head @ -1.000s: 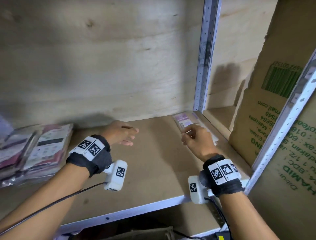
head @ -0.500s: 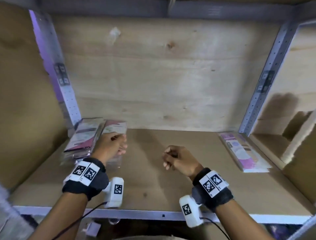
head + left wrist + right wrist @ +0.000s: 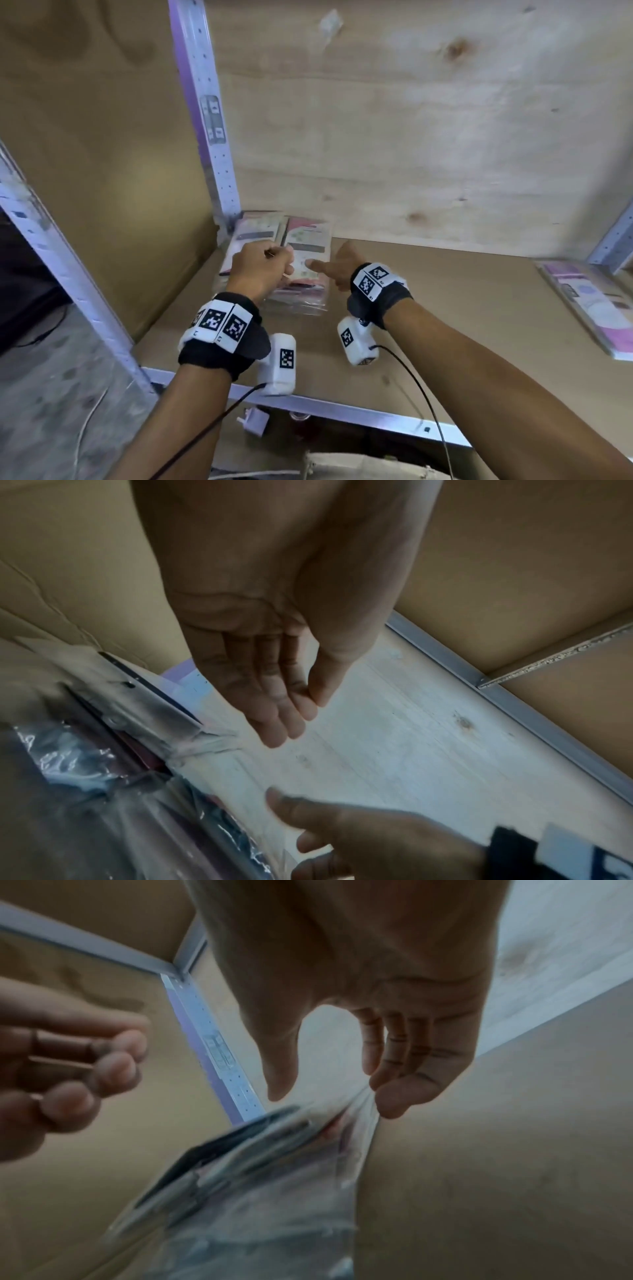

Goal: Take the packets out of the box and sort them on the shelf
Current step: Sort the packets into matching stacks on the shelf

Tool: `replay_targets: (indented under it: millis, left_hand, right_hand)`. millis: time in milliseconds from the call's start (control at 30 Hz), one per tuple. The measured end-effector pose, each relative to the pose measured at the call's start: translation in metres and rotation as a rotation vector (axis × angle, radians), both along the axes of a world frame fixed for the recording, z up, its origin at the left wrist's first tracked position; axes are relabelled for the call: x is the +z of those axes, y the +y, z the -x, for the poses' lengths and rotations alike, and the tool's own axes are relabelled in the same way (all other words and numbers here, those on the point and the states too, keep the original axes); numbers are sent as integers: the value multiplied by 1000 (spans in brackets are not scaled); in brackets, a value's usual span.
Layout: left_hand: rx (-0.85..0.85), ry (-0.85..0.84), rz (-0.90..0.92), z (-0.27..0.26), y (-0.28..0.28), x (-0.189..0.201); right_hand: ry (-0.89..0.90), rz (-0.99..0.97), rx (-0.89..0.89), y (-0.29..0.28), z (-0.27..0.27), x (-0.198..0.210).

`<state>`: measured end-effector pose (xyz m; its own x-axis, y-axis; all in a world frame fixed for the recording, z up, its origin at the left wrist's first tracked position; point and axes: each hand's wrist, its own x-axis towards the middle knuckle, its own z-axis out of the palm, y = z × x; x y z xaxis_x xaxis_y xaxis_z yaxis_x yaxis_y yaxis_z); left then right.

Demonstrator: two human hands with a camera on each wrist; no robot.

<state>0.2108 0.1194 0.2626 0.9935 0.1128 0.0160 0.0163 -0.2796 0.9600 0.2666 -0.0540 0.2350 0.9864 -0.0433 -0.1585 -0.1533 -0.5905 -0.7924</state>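
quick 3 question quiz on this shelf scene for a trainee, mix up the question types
1. True or false: the packet stack sits in the left rear corner of the shelf, beside the upright post.
2. Fill in: the lone pink packet lies flat at the shelf's ___ end.
3. Where is the right hand?
A. At the stack's right edge, fingertips on its plastic wrap
B. On the lone pink packet
C. Below the shelf

Key: 1 true; 2 right; 3 A
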Motion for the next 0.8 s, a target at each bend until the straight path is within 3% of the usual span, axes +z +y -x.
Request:
replay_targets:
  millis: [167,367,567,800]
  left_hand:
    - [5,5,-15,2,-2,1]
    - [23,8,-16,3,-19,-2]
    - [-70,136,175,13,-58,-9]
    - [-291,281,524,20,-119,-5]
  right_hand:
    - [125,-51,35,-7,3,-18]
    - [243,-396,67,-44,42,-19]
    - [79,-539,46,-100,90,-11]
    - [-257,-324,-6,-156,131,20]
